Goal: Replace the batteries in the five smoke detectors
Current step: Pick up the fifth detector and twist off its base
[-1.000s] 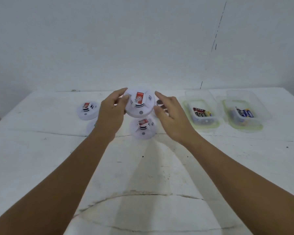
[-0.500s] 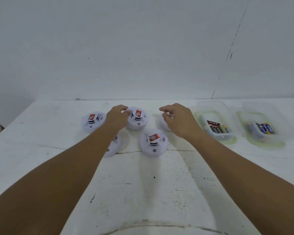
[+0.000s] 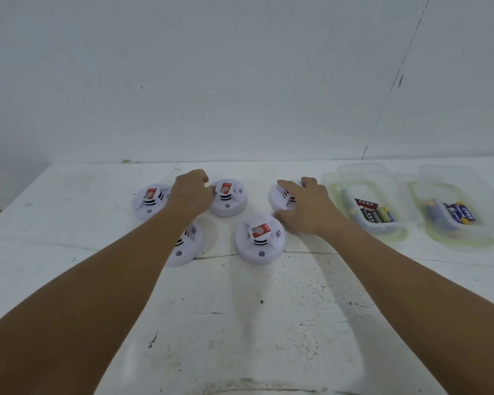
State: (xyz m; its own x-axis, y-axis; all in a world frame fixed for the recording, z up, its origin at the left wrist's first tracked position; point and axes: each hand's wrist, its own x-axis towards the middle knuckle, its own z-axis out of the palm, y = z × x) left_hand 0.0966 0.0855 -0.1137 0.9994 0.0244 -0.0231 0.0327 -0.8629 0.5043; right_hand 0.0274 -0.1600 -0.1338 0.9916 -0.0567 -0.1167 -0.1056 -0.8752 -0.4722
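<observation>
We see five white smoke detectors sitting dome-up toward the far edge of the white table (image 3: 268, 323), in two loose rows. The far row holds the left detector (image 3: 149, 201), the middle detector (image 3: 228, 198) and the right detector (image 3: 280, 196); nearer to us lie the near-left detector (image 3: 188, 246), partly hidden under our left forearm, and the near-right detector (image 3: 260, 239).

Our left hand (image 3: 191, 192) is curled, its fingertips touching the left side of the middle detector, which rests on the table. Whether it grips the detector or only touches it we cannot tell. Our right hand (image 3: 307, 208) lies spread over the right detector, fingers loosely apart, covering most of it.

Toward the table's right edge stand two clear plastic containers: the nearer container (image 3: 394, 178) and the far-right container (image 3: 485, 195), each holding batteries (image 3: 375, 213). Behind the table rises a plain white wall (image 3: 240, 81).
</observation>
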